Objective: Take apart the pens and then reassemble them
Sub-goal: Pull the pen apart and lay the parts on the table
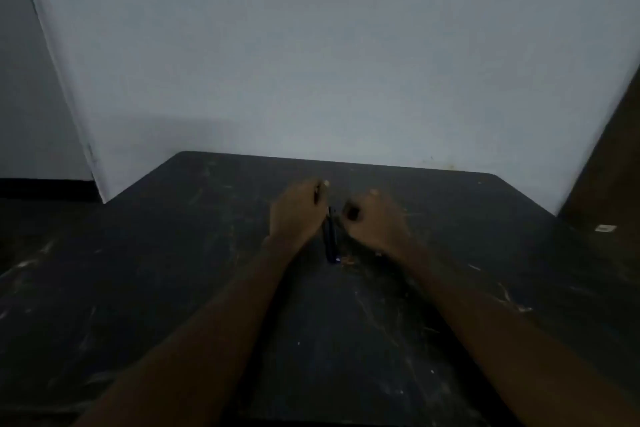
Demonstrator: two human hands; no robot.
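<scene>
The scene is dim and blurred. My left hand [297, 213] is curled around a thin pen part whose light tip pokes out above the fingers. A dark blue pen [330, 239] lies lengthwise on the black table [173, 288] between my hands, just right of my left wrist. To the pen's right, my right hand [375, 222] is closed in a fist, with something small and dark showing at its thumb side; what it is cannot be made out.
A small orange-brown scrap [349, 262] lies beside the pen's near end. The table top is scratched and butts against a pale wall [329, 62]. A dark wooden panel [609, 166] stands at the right. A small white piece [605, 228] lies at the far right.
</scene>
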